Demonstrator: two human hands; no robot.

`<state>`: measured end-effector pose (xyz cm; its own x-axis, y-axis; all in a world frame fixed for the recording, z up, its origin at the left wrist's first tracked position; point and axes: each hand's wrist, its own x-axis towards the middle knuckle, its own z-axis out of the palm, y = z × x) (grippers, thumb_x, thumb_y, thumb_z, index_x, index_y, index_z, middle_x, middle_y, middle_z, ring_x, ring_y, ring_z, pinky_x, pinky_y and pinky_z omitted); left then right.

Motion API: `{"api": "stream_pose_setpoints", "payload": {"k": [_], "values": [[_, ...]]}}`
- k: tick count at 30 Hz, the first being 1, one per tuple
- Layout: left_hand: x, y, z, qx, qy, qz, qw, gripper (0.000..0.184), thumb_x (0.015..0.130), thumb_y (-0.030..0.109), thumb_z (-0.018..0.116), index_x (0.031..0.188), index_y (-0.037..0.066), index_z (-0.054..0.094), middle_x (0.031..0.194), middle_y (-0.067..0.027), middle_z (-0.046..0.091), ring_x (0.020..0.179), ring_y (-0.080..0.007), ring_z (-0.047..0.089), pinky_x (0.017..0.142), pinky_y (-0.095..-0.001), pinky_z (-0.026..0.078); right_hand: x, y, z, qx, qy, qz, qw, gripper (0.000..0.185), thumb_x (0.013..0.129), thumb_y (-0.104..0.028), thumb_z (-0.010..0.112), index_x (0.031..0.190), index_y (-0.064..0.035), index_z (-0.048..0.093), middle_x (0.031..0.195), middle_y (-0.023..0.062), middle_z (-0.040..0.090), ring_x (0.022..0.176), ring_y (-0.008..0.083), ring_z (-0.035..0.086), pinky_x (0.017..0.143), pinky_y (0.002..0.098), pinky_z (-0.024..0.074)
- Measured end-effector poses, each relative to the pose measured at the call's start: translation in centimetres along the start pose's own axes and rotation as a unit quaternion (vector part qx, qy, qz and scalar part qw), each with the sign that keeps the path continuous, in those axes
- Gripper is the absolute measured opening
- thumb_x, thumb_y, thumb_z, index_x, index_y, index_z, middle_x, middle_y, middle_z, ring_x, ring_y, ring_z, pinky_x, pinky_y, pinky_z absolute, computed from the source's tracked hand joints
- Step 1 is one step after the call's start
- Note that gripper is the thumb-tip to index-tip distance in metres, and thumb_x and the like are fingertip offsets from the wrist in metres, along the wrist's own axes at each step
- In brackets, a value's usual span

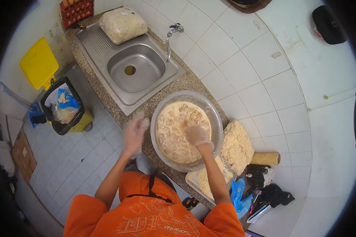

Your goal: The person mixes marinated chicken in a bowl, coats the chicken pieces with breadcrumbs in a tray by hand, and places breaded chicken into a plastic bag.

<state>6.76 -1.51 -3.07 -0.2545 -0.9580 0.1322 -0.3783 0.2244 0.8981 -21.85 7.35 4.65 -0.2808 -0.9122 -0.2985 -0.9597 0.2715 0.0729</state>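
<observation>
A large round basin (157, 153) on the counter holds pieces in a pale, creamy liquid. My right hand (197, 135), in a clear glove, reaches into the basin, its fingertips down among the coated pieces; whether it grips one is hidden. To the left of the basin, over the counter's front edge, my left hand (135, 133) hangs in the air, gloved and blurred by motion. A tray (192, 182) of pale crumbs lies beside the basin, partly under my right forearm. Next to it is a heaped bag of crumbly coating (236, 148).
A steel sink (136, 67) with a tap (169, 41) and a full bag (123, 25) is at the upper left. An open bin (85, 118) stands on the floor. A wooden roller (266, 158), blue plastic (237, 195) and dark cloths (275, 195) lie at the right.
</observation>
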Motion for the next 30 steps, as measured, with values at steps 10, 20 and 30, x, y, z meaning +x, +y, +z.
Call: {"api": "stream_pose_setpoints", "payload": {"k": [10, 20, 30], "values": [[1.7, 4.4, 4.9, -0.093, -0.026, -0.101, 0.990, 0.048, 0.103, 0.015, 0.064, 0.145, -0.007, 0.057, 0.130, -0.0267, 0.071, 0.121, -0.0397, 0.068, 0.106, -0.0434, 0.051, 5.4, 2.2, 5.7, 0.089, 0.164, 0.022, 0.982, 0.027, 0.095, -0.028, 0.066, 0.110, -0.0076, 0.077, 0.104, 0.0184, 0.077, 0.101, 0.0384, 0.074, 0.089, 0.0481, 0.0590], [1.7, 4.5, 4.4, -0.127, -0.031, -0.108, 0.985, 0.048, 0.105, 0.020, 0.065, 0.146, -0.004, 0.058, 0.134, -0.0255, 0.069, 0.125, -0.0395, 0.066, 0.108, -0.0452, 0.050, 4.2, 5.1, -2.4, 0.125, 0.184, -0.008, 0.975, 0.024, 0.097, -0.028, 0.067, 0.102, -0.0067, 0.077, 0.099, 0.0176, 0.077, 0.095, 0.0318, 0.075, 0.087, 0.0459, 0.0593], [1.3, 3.7, 5.1, -0.099, 0.000, -0.094, 0.991, 0.048, 0.103, 0.021, 0.067, 0.145, -0.001, 0.059, 0.132, -0.0257, 0.070, 0.125, -0.0396, 0.066, 0.108, -0.0464, 0.049, -1.1, 2.6, 3.2, 0.024, -0.013, -0.070, 0.997, 0.024, 0.098, -0.024, 0.063, 0.101, -0.0039, 0.077, 0.102, 0.0184, 0.077, 0.100, 0.0350, 0.074, 0.090, 0.0489, 0.0578]]}}
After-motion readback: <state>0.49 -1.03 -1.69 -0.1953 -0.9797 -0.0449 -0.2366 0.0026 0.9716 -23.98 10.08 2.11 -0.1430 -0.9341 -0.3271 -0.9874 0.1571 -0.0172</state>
